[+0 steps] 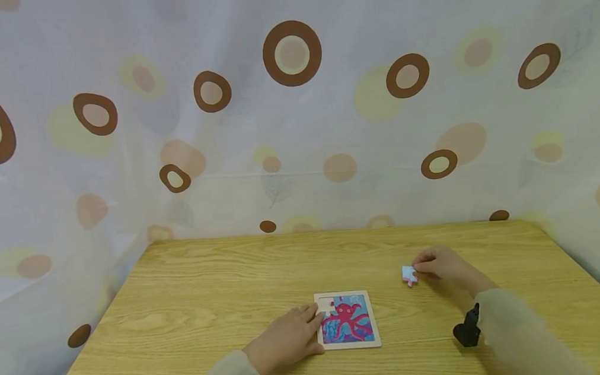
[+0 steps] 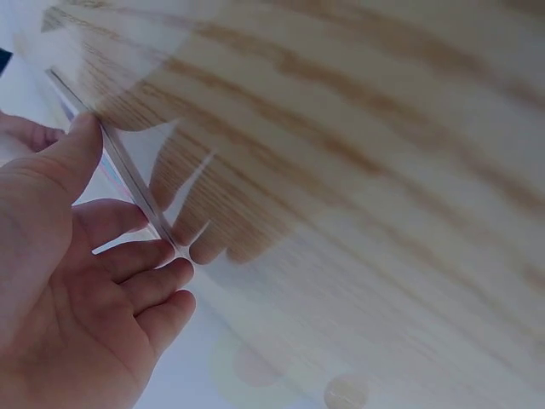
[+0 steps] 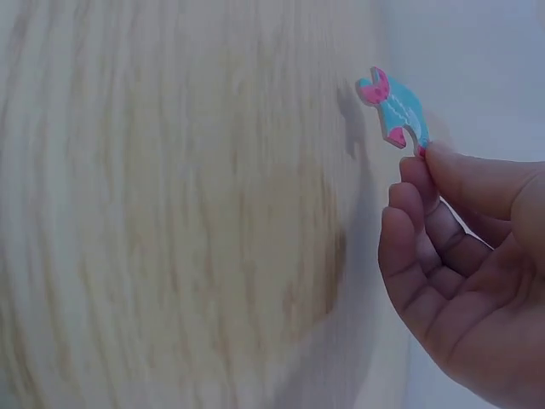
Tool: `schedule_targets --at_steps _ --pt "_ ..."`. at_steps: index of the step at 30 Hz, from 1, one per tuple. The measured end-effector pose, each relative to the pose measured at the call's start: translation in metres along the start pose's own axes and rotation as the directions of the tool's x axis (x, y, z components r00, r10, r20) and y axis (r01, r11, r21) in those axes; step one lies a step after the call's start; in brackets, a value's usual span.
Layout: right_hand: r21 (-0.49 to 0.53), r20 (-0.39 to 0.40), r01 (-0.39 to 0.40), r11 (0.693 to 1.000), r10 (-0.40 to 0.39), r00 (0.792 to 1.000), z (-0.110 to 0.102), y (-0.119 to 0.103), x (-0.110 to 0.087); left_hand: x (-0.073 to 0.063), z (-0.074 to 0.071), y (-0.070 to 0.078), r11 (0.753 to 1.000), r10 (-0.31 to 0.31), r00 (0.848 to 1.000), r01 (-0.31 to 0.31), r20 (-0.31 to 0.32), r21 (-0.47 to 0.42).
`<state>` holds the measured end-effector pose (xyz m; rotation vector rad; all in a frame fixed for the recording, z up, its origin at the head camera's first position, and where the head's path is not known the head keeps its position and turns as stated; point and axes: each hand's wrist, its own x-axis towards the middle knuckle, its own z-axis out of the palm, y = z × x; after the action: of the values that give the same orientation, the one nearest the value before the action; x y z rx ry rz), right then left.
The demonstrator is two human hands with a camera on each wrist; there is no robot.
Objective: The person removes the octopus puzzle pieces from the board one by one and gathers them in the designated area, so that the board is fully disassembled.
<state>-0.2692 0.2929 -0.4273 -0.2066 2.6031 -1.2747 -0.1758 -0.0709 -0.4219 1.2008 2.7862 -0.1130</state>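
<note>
An octopus jigsaw puzzle lies flat on the wooden table, inside a pale square frame. A bare gap shows in its upper left corner, and the rest of the picture is filled with pieces. My left hand rests at the frame's left side, fingertips along the edge; the left wrist view shows the thumb and fingers against that edge. Off to the right, my right hand pinches a light blue and pink puzzle piece by one corner between thumb and fingertips, above the table.
The wood-grain table stretches around the puzzle. Behind it and at both sides hangs a white curtain with brown and beige circles. A black device sits on the right wrist.
</note>
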Motion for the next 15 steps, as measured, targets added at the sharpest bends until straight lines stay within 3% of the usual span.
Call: schedule_targets --at_steps 8,15 --pt "-0.002 0.029 -0.003 1.0 0.003 1.0 -0.001 0.0076 0.001 -0.0008 0.0 0.0002 1.0 -0.01 1.0 0.01 0.005 -0.015" --pt "-0.045 0.039 0.015 0.999 -0.013 0.999 0.0067 0.0 0.0052 -0.001 -0.0022 0.0005 1.0 -0.008 1.0 0.008 0.012 -0.02"
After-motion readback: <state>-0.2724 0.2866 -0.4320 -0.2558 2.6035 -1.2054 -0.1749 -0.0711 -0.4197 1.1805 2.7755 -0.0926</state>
